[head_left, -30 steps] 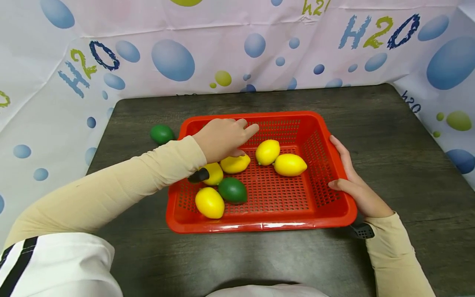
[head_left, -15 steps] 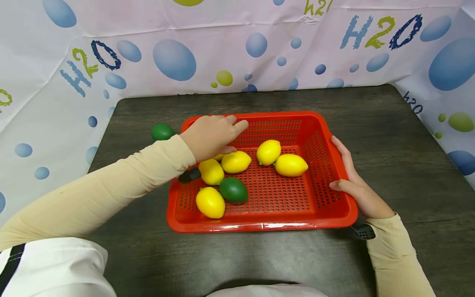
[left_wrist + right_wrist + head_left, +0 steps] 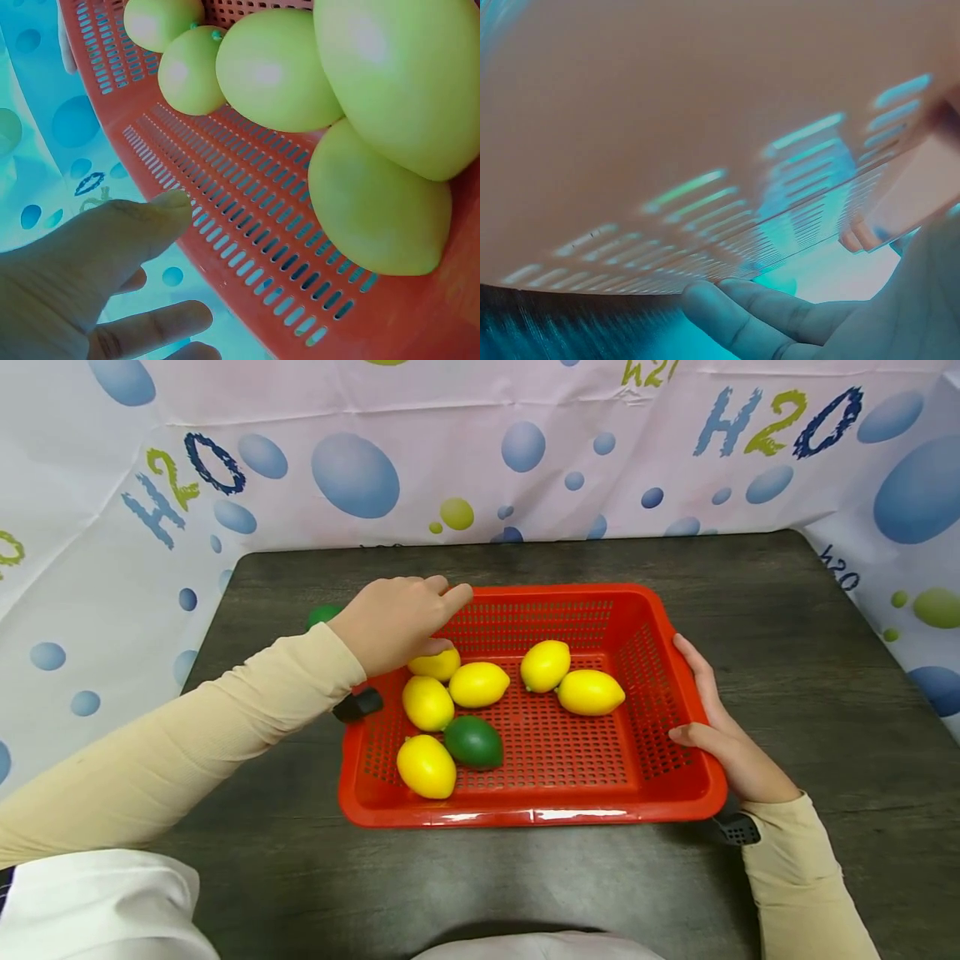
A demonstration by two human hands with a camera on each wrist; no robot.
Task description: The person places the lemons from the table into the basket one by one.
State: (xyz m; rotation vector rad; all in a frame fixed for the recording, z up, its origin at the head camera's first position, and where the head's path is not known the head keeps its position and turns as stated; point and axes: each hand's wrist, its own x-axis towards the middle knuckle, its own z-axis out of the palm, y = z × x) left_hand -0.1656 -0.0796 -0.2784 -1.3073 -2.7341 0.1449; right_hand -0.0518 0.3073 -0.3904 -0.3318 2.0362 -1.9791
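A red plastic basket (image 3: 534, 817) holds several yellow lemons (image 3: 480, 685) and one green lemon-shaped fruit (image 3: 474, 742). My left hand (image 3: 397, 620) hovers over its far left corner with relaxed fingers and nothing in them. In the left wrist view, the left thumb (image 3: 154, 225) overlaps the perforated wall, spread apart from the other fingers. With the thumb over the rim and the fingers outside, my right hand (image 3: 716, 727) grips the basket's right side. The right wrist view shows its fingers (image 3: 742, 315) against the slotted wall.
Another green fruit (image 3: 322, 616) lies on the dark wooden table (image 3: 480, 885) beyond the basket's left side, partly hidden by the left hand. A patterned white cloth (image 3: 480, 468) hangs behind and beside the table.
My left hand has moved left and slightly away, from over the lemons to the basket's far left corner, uncovering a lemon. My right hand keeps its grip on the basket.
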